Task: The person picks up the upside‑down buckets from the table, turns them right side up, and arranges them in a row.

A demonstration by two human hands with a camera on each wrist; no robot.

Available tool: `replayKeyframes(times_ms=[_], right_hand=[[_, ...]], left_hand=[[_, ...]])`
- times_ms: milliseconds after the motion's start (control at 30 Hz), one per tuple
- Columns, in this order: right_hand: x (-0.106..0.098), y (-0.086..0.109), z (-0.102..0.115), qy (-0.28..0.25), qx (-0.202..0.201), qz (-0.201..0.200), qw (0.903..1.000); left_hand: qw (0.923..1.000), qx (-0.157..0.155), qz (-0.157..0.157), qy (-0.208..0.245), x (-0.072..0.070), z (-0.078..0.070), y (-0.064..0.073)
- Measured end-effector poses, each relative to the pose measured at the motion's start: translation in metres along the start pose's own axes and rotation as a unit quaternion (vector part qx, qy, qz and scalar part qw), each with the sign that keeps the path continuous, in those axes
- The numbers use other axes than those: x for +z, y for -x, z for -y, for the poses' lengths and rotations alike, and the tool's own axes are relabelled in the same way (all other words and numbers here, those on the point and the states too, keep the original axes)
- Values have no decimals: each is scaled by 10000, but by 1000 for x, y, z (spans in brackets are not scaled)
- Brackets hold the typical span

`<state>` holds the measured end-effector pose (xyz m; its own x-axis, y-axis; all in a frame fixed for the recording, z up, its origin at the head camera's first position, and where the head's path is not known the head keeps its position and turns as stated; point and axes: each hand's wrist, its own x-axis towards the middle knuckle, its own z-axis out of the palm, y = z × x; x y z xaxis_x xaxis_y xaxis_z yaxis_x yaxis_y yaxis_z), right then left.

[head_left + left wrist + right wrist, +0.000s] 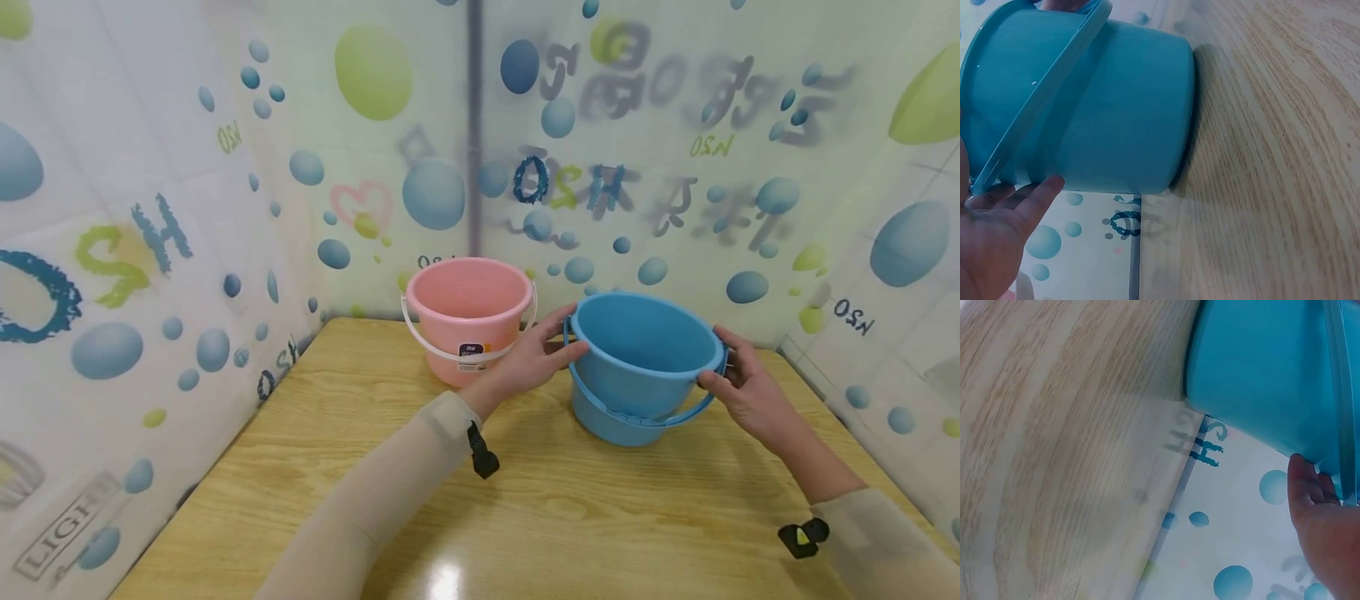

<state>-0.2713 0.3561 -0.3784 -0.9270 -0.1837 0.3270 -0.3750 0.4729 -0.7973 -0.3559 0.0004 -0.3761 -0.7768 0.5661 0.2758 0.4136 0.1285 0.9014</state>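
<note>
Between my two hands is a blue bucket (630,383), its opening facing up and tilted a little toward me. My left hand (536,354) grips it by the left side of the rim, thumb in front and fingers behind. On the opposite side, my right hand (750,392) holds it just below the rim, thumb toward me. The blue handle (1041,94) hangs down across the front of the bucket. In both wrist views, the base of the bucket is right at the wooden tabletop, with dark shadow along its edge.
A pink bucket (442,333) with a white handle and a dark label stands left of the blue one, close behind my left hand. The wooden table (300,467) reaches back to walls of printed sheeting (300,100) on three sides.
</note>
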Motion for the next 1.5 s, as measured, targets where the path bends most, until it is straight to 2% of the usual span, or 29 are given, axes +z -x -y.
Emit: replayKeyframes(times_ms=[233, 333, 467, 567, 733, 867, 967, 1233, 1500], right_hand=[[1, 0, -2, 96, -22, 51, 9999], [2, 2, -4, 191, -221, 113, 9995], [4, 5, -7, -35, -599, 96, 9982], [7, 5, -8, -317, -688, 37, 9971], [9, 1, -7, -424, -475, 77, 9979], [8, -2, -6, -174, -231, 90, 9995], [7, -4, -7, -11, -73, 80, 9999], [5, -13, -7, 36, 194, 73, 9998], [7, -15, -10, -33, 388, 68, 9992]], left_hand=[[10000, -64, -5, -36, 0, 1, 2], [9998, -129, -29, -129, 1, 2, 3], [9995, -117, -84, -270, 3, 4, 4], [9993, -75, -131, -340, 4, 4, 4], [9990, -329, -266, -166, 3, 3, 4], [9975, -596, -305, 212, 3, 0, 3], [9965, -701, -322, 308, 4, -1, 0], [9954, -733, -487, 379, 7, 3, -9], [9949, -810, -400, 459, 9, 7, -9]])
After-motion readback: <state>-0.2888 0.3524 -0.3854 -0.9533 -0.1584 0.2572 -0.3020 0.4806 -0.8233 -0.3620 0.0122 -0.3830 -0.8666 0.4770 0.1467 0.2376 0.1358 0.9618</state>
